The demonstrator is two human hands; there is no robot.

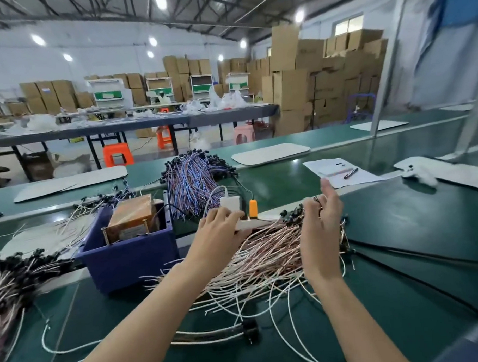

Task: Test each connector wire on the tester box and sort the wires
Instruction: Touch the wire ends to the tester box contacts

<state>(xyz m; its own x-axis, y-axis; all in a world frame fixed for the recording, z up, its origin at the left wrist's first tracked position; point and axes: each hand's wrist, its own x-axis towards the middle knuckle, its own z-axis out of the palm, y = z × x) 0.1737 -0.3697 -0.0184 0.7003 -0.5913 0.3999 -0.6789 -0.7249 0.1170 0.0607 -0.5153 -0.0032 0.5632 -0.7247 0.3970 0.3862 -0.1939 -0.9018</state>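
Observation:
A big pile of pink-white connector wires (267, 250) with black plug ends lies on the green bench in front of me. My right hand (320, 221) is raised over the pile's far end, fingers bent toward the black plugs; whether it pinches one is hidden. My left hand (218, 230) rests with relaxed fingers on the front edge of the small white tester box (230, 204), beside an orange part (253, 207). A blue-purple wire bundle (191, 179) lies behind the tester. More wires with black plugs (13, 272) are heaped at the far left. A short tied bundle (224, 334) lies between my forearms.
A blue bin (126, 255) holding an orange-brown box (133, 217) stands left of my left hand. Papers with a pen (340, 173) lie behind my right hand. A black cable (397, 256) runs across the bench at right. White mats, tables, stools and stacked cartons lie beyond.

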